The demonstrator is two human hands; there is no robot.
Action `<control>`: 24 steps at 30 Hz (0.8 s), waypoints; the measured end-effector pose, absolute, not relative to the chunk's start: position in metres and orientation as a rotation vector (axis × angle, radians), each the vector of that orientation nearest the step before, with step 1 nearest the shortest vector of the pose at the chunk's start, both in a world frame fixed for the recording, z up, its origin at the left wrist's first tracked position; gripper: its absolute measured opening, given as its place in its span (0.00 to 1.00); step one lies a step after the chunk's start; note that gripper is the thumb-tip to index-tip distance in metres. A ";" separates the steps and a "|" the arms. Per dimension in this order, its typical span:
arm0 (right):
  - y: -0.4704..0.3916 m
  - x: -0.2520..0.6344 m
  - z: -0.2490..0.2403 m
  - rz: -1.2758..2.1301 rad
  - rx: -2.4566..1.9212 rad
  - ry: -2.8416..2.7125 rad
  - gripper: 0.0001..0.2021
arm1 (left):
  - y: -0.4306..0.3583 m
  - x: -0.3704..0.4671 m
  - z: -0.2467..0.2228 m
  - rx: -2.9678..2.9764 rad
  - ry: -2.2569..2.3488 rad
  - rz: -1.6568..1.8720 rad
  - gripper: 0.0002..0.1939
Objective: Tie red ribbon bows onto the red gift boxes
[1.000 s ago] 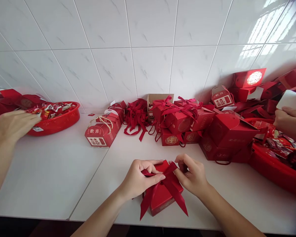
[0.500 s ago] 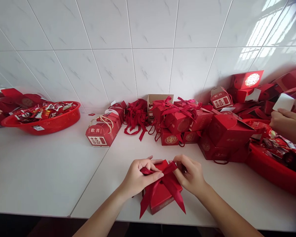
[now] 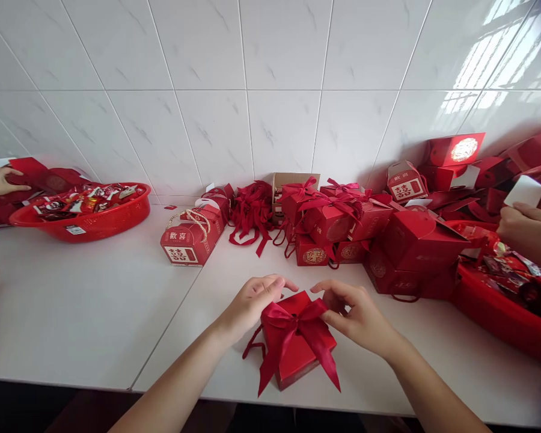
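Observation:
A red gift box (image 3: 304, 358) lies on the white table in front of me, with a dark red ribbon bow (image 3: 294, 322) on its top and two tails hanging over the near side. My left hand (image 3: 256, 304) is at the box's upper left, just off the bow's left loop, fingers loosely apart and holding nothing. On the other side, my right hand (image 3: 354, 313) is open, thumb and index finger apart; its thumb is close to the right loop, and whether it touches I cannot tell. A dark red cord (image 3: 252, 346) sticks out at the box's left.
Stacked red boxes (image 3: 329, 222), several with bows, stand behind. Loose ribbons (image 3: 251, 210) lie beside a box with a gold rope handle (image 3: 184, 240). Red basins of wrapped sweets stand left (image 3: 99, 225) and right (image 3: 500, 313). Other people's hands show at left (image 3: 2, 180) and right (image 3: 527, 231).
Both my hands have let go of the ribbon; the left has drawn back up and left, so the whole bow shows. At far left, another person's hand has moved further into view.

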State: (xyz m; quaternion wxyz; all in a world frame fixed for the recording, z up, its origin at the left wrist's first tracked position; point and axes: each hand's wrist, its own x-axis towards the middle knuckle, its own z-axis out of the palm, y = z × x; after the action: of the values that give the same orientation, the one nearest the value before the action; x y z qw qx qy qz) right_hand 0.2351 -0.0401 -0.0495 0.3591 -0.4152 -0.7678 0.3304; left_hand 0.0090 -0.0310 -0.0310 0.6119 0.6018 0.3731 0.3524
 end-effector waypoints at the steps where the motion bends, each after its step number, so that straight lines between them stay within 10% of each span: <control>1: -0.039 0.241 -0.045 0.888 -1.065 -2.049 0.12 | -0.031 0.008 -0.029 1.387 0.853 0.805 0.23; 24: -0.049 0.202 -0.018 0.561 -1.067 -2.292 0.05 | -0.024 0.001 -0.022 1.638 0.997 0.725 0.18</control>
State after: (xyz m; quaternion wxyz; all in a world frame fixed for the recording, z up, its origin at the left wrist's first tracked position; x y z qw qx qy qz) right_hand 0.2024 -0.0487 -0.0179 0.2725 -0.3966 -0.8515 0.2083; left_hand 0.0011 -0.0243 -0.0223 0.5193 0.6828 0.4156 0.3024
